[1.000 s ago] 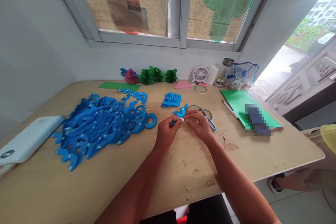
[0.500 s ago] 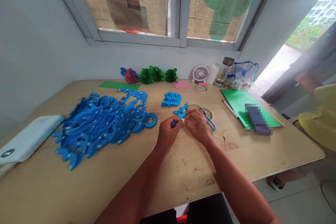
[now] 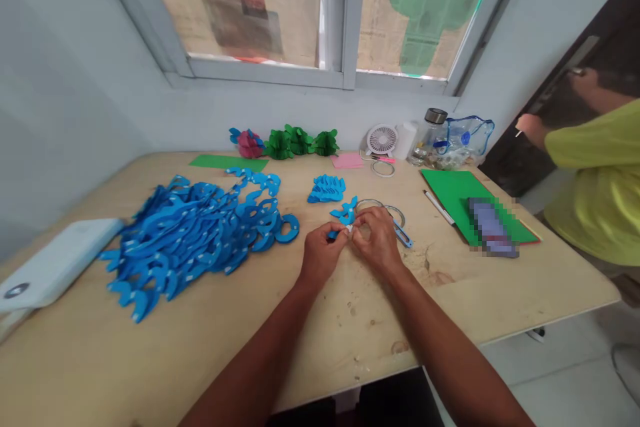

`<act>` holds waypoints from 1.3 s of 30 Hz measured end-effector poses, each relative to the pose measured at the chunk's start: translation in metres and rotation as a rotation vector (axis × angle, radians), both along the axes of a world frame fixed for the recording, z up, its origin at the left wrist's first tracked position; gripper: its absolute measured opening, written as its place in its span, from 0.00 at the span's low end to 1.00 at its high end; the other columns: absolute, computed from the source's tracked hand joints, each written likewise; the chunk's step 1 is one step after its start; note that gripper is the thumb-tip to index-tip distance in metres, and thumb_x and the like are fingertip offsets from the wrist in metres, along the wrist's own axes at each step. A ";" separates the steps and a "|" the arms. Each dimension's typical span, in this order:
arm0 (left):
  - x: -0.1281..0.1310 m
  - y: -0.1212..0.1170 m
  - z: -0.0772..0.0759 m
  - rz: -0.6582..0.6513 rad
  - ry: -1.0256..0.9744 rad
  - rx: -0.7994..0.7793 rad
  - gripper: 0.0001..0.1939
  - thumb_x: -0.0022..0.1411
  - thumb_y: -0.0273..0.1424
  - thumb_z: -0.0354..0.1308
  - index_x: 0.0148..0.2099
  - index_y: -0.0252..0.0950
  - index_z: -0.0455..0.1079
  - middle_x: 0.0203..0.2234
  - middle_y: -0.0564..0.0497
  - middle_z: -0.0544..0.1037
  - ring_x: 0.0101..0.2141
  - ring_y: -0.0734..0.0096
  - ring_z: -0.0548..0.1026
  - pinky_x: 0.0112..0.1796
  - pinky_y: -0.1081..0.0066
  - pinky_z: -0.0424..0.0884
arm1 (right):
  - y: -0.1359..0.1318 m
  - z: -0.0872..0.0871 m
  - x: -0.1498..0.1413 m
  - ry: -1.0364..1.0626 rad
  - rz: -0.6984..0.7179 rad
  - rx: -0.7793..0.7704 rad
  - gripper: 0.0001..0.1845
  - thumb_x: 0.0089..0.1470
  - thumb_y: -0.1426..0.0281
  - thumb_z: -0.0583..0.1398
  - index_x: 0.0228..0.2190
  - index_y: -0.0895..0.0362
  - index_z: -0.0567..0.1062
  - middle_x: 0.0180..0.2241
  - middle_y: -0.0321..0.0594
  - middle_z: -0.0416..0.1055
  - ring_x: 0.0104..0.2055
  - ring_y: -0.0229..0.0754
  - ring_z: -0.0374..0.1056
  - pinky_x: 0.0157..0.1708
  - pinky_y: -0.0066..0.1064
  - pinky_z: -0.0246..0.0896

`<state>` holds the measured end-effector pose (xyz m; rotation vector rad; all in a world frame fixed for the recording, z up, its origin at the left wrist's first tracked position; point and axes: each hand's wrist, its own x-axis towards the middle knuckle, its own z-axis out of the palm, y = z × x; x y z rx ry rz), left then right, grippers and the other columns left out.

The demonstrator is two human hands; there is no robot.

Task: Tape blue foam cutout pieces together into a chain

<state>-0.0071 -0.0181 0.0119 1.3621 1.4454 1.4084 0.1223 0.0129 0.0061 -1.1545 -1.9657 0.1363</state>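
My left hand (image 3: 321,255) and my right hand (image 3: 376,241) meet at the middle of the wooden table, with fingertips pinched together on a blue foam cutout (image 3: 343,215). A small white strip (image 3: 349,229) shows between my fingers, and part of the cutout is hidden by them. Just beyond my right hand lie blue-handled scissors (image 3: 402,235) and thin clear tape rings (image 3: 369,203). To the left spreads a large heap of blue foam cutouts (image 3: 200,233), and a small stack of them (image 3: 327,189) sits ahead of my hands.
Along the window wall stand paper honeycomb decorations (image 3: 285,143), a small white fan (image 3: 381,141), a glass bottle (image 3: 429,138) and a clear pouch (image 3: 463,137). A green sheet (image 3: 450,203) lies at right, a white pad (image 3: 55,265) at left. A person in a yellow shirt (image 3: 595,180) stands beyond the table's right corner.
The person in the yellow shirt has moved up and to the right, now standing by a dark door. My hands stay pinched on the cutout, with little visible movement.
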 end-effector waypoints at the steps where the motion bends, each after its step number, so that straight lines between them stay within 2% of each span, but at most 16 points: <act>1: 0.000 0.000 0.000 0.000 0.006 0.007 0.06 0.49 0.31 0.57 0.25 0.34 0.73 0.22 0.53 0.75 0.25 0.73 0.70 0.29 0.75 0.65 | 0.000 0.000 -0.001 -0.003 -0.004 0.001 0.02 0.45 0.75 0.57 0.24 0.56 0.69 0.32 0.41 0.70 0.39 0.45 0.62 0.42 0.37 0.55; 7: -0.001 0.001 -0.001 0.029 -0.032 0.020 0.05 0.47 0.30 0.58 0.23 0.34 0.72 0.19 0.55 0.73 0.22 0.75 0.68 0.26 0.76 0.62 | 0.001 0.001 0.002 0.013 -0.064 -0.007 0.03 0.44 0.76 0.57 0.24 0.56 0.69 0.32 0.41 0.71 0.38 0.45 0.62 0.42 0.38 0.54; 11: -0.003 0.002 0.000 0.038 -0.199 0.001 0.06 0.46 0.31 0.60 0.22 0.34 0.70 0.17 0.56 0.70 0.20 0.77 0.66 0.25 0.77 0.62 | 0.005 0.001 0.009 0.147 -0.156 -0.067 0.03 0.45 0.74 0.56 0.23 0.56 0.69 0.30 0.42 0.70 0.38 0.46 0.63 0.41 0.38 0.55; 13: -0.003 0.001 0.001 0.003 -0.269 -0.009 0.06 0.46 0.31 0.60 0.22 0.34 0.70 0.16 0.56 0.70 0.20 0.77 0.66 0.26 0.76 0.63 | 0.006 0.002 0.010 0.272 -0.098 -0.149 0.03 0.46 0.72 0.56 0.25 0.56 0.70 0.29 0.41 0.71 0.36 0.45 0.64 0.38 0.37 0.57; 16: -0.002 0.001 0.002 -0.045 -0.295 -0.022 0.06 0.47 0.31 0.60 0.22 0.34 0.70 0.17 0.56 0.70 0.21 0.77 0.66 0.27 0.76 0.64 | 0.005 0.004 0.006 0.465 0.065 -0.297 0.05 0.48 0.70 0.56 0.28 0.56 0.71 0.30 0.40 0.72 0.35 0.42 0.66 0.34 0.33 0.59; 21: -0.001 0.001 0.000 -0.066 -0.289 -0.031 0.06 0.48 0.31 0.60 0.22 0.34 0.70 0.17 0.56 0.70 0.21 0.77 0.66 0.27 0.76 0.64 | 0.002 0.007 0.003 0.657 0.251 -0.424 0.10 0.49 0.68 0.57 0.36 0.55 0.70 0.33 0.40 0.72 0.37 0.42 0.68 0.37 0.33 0.60; 24: -0.001 0.002 -0.003 -0.070 -0.276 -0.020 0.07 0.48 0.31 0.60 0.22 0.34 0.70 0.17 0.56 0.70 0.21 0.78 0.66 0.26 0.77 0.63 | 0.000 0.009 0.004 0.639 0.290 -0.448 0.12 0.48 0.69 0.58 0.38 0.55 0.70 0.32 0.39 0.72 0.35 0.41 0.68 0.38 0.33 0.60; 33: -0.002 0.005 -0.007 -0.059 -0.243 0.000 0.08 0.49 0.34 0.60 0.23 0.34 0.70 0.17 0.56 0.69 0.21 0.78 0.65 0.25 0.76 0.62 | -0.006 0.016 -0.001 0.534 0.252 -0.425 0.18 0.45 0.73 0.58 0.41 0.56 0.69 0.28 0.36 0.70 0.31 0.38 0.66 0.35 0.31 0.57; 39: -0.001 0.005 -0.006 -0.056 -0.251 -0.020 0.08 0.48 0.34 0.61 0.23 0.35 0.71 0.17 0.55 0.70 0.21 0.77 0.65 0.26 0.76 0.62 | -0.006 0.015 -0.002 0.505 0.218 -0.381 0.18 0.45 0.73 0.57 0.41 0.56 0.69 0.26 0.35 0.69 0.30 0.38 0.65 0.36 0.32 0.58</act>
